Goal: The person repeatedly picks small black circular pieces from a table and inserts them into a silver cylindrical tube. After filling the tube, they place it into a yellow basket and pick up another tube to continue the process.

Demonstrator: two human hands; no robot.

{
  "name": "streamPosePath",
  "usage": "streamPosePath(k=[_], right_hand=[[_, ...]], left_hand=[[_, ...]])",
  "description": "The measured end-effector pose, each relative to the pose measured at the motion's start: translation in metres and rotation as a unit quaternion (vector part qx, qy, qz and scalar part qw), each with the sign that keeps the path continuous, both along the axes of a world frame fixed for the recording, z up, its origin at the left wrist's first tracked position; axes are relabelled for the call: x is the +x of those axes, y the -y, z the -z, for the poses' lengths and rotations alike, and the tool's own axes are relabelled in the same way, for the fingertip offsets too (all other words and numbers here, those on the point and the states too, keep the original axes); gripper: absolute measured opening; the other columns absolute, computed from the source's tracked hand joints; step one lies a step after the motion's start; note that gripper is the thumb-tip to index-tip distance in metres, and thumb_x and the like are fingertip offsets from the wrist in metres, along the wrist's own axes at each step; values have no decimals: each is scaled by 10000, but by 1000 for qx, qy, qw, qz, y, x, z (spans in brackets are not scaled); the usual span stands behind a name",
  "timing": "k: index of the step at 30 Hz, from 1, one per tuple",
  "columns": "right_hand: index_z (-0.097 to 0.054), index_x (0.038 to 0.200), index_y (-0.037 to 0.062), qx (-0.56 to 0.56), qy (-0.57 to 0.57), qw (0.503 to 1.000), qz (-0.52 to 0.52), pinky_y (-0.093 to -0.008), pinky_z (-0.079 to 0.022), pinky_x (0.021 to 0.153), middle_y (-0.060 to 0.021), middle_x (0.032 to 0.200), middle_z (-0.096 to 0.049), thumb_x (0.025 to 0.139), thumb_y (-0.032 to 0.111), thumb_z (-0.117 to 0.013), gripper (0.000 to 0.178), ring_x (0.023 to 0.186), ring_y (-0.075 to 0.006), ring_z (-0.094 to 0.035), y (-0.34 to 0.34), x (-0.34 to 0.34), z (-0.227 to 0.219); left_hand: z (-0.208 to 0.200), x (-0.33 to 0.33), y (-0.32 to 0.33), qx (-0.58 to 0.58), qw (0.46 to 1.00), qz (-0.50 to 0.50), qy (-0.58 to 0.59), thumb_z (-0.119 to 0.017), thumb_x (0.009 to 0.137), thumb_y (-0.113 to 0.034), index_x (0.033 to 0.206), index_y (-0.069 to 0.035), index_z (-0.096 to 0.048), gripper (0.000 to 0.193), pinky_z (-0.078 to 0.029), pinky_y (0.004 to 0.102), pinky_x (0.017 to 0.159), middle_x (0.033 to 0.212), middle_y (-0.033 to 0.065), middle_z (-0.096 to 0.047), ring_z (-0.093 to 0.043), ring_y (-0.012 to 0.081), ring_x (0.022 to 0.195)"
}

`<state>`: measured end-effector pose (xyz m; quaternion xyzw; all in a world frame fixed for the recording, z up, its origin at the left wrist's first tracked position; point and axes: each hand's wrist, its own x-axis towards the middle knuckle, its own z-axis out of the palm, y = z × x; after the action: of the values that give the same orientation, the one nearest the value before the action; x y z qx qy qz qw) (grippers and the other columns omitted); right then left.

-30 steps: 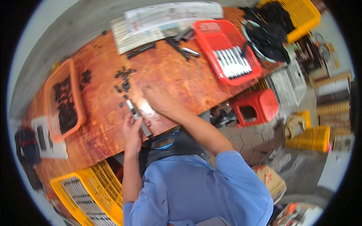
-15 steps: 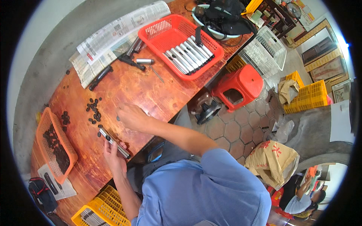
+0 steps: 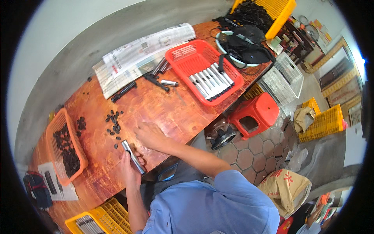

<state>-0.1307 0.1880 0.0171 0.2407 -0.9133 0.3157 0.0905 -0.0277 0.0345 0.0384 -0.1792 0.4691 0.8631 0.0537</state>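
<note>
My left hand (image 3: 131, 173) is closed round a silver metal tube (image 3: 129, 150), tilted over the table's near side, its upper end pointing away from me. Just to the right, above the tabletop, is my right hand (image 3: 151, 136) with its fingers bent together; anything they pinch is too small or hidden to make out. Several small black oval pieces (image 3: 116, 127) lie scattered beyond the tube. An orange basket (image 3: 81, 154) to the left contains many more black pieces. Farther off, a red basket (image 3: 183, 54) holds a row of silver tubes (image 3: 210, 82) with black ends.
Newspaper (image 3: 150, 42) lies along the wall side, with black tool-like parts (image 3: 124, 91) and a short silver tube (image 3: 170, 83) near it. A blue-white basin (image 3: 221, 46) holds black items. Beside the table stand a red stool (image 3: 266, 111) and a yellow crate (image 3: 113, 214) of tubes.
The view has shifted, so the table sits lower and farther right. The tube in my left hand has turned, and its dark opening no longer shows. My right hand remains bent close by.
</note>
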Motion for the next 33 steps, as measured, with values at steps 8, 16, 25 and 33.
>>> streamPosePath(k=[8,16,25,33], right_hand=[[-690,1066,-6,-65,124,990,23,-455,-536,843,-207,1057,-689,848,244,-710,332,963,-366,-673,-17,-3,-7],[-683,1164,24,-61,170,981,-71,-401,-532,811,-176,1007,-677,852,55,-699,314,931,-329,-675,-24,-8,-30],[-686,1041,-6,-22,145,988,-46,-447,-528,839,-188,995,-680,840,69,-700,215,947,-377,-666,-12,-9,-21],[-691,1013,14,-51,131,988,-57,-424,-529,749,-155,937,-670,834,130,-718,215,854,-350,-670,-9,5,-38]], left_hand=[[21,3,13,42,999,25,-10,-540,1037,-148,1235,12,-514,256,-601,346,796,1067,139,-647,-695,213,859],[21,4,8,19,1000,18,-16,-600,1013,-107,1348,16,-508,369,-596,299,779,1067,107,-642,-681,154,851],[23,3,10,21,999,38,-16,-612,1020,-158,1352,15,-514,387,-597,302,802,1052,98,-658,-690,160,890],[18,3,12,42,998,38,-9,-568,1035,-143,1379,19,-495,387,-595,290,802,1059,110,-660,-693,154,894]])
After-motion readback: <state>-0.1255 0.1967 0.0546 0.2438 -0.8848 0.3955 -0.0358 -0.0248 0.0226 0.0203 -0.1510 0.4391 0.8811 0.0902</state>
